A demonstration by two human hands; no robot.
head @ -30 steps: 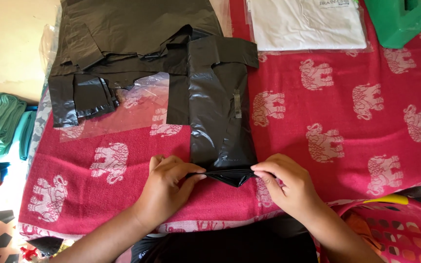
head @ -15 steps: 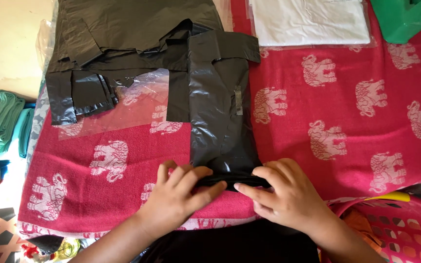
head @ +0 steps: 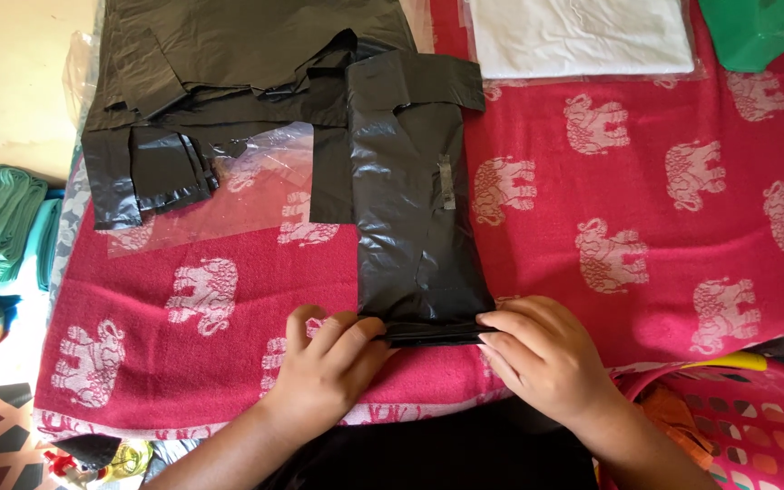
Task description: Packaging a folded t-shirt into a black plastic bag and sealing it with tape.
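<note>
Where both hands [head: 428, 363] press, the black parcel's [head: 417, 227] near fold is hidden.

There is just one view, from a camera on the person's head. It looks down and a bit forward at the red elephant cloth [head: 646, 181], from close up. The cloth fills most of the picture. The person's arms come in at the bottom edge, nearest the camera.
</note>
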